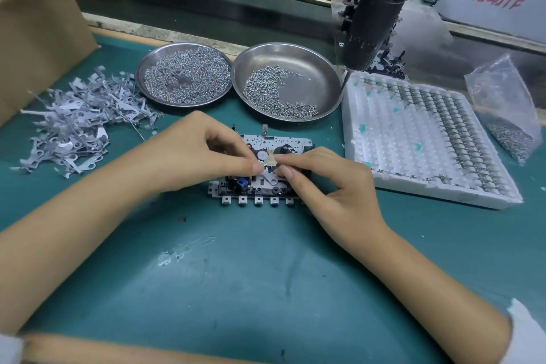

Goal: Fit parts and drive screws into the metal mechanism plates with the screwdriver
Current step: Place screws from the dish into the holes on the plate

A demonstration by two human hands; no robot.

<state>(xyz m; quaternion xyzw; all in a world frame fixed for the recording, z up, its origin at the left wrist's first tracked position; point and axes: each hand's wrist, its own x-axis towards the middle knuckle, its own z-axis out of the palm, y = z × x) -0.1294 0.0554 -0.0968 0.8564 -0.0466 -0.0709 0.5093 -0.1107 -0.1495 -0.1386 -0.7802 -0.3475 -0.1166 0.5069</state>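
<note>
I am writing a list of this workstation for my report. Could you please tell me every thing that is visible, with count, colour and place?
mechanism plate: one, silver and black, centre, under the fingers
lever piece: one, silver, on the plate
metal dishes: two, steel, holding screws, behind the plate
loose levers: a pile, grey, left
foam tray: one, white, right
plastic bag: one, clear, far right
screwdriver: one, black, hanging upper right
cardboard box: one, brown, far left
table mat: green
left hand: pinching at the plate
right hand: pinching at the plate

2 hands, 2 steel dishes, 1 mechanism plate
</note>
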